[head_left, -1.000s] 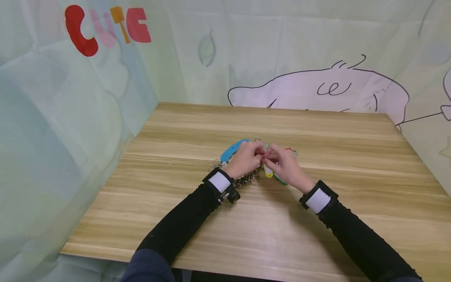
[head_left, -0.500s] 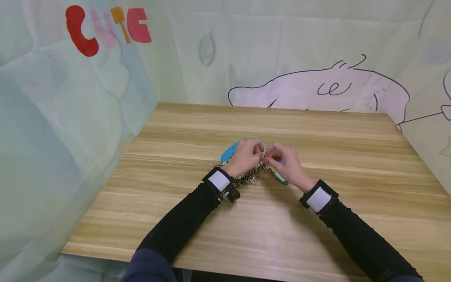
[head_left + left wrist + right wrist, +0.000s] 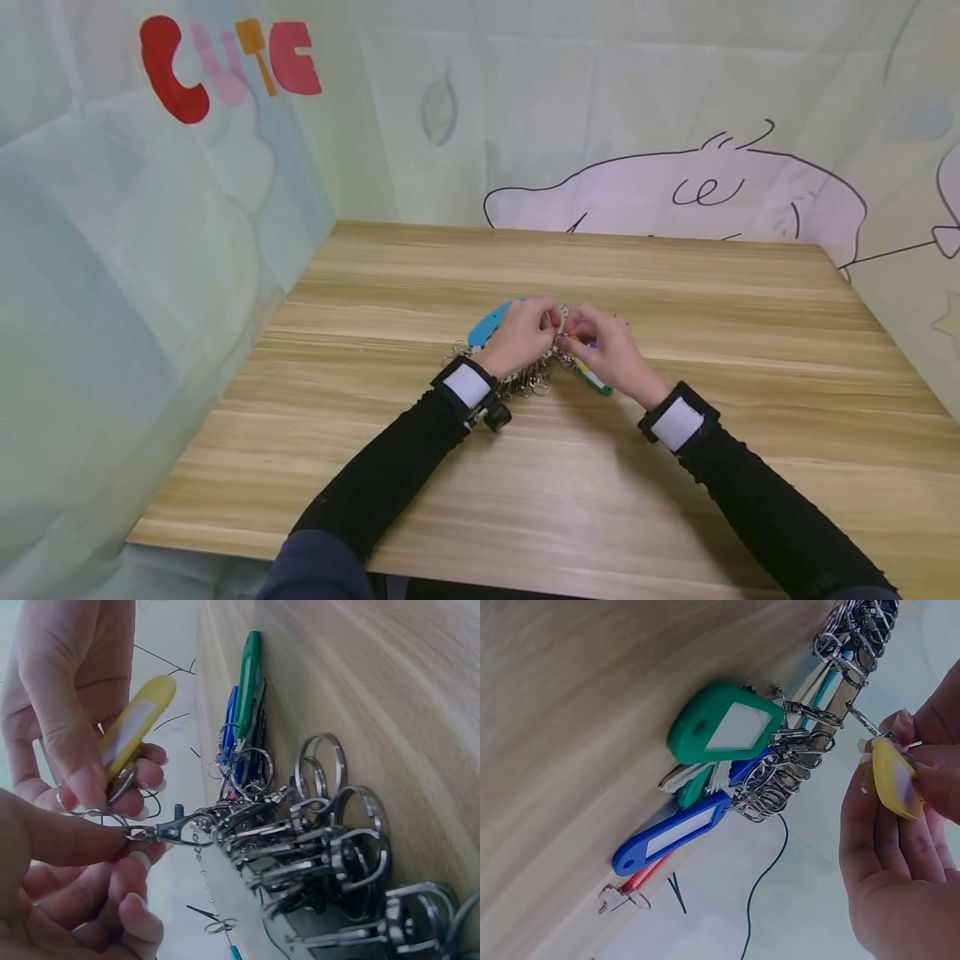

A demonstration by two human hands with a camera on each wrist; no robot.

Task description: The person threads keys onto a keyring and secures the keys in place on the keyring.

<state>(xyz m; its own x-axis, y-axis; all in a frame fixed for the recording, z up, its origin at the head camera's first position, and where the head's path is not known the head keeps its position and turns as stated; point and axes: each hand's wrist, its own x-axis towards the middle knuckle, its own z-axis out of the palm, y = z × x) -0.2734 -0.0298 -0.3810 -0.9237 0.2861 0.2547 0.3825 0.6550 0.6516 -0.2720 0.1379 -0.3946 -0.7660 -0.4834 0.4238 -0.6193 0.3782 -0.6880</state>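
Note:
Both hands meet over a key rack of metal clasps at mid table. My left hand (image 3: pixel 521 333) pinches a swivel clasp (image 3: pixel 169 831) by its split ring between thumb and fingers. My right hand (image 3: pixel 609 348) holds a yellow key tag (image 3: pixel 894 780) with a white label, fingers right at that split ring. A small ring on the tag overlaps the clasp's ring in the left wrist view. Several more clasps (image 3: pixel 315 847) hang in a row along the rack's edge. The fingers partly hide where ring and tag meet.
Beside the clasps lie a green key tag (image 3: pixel 720 724), a blue key tag (image 3: pixel 671 834) and keys (image 3: pixel 686 776), hanging from clasps. A blue curved piece (image 3: pixel 487 327) shows behind my left hand. The wooden table (image 3: pixel 360 467) meets a printed cloth backdrop (image 3: pixel 420 175).
The yellow key tag hung below the fingertips a second ago; now my right hand has it gathered up in its fingers. My left hand stays nearly in place.

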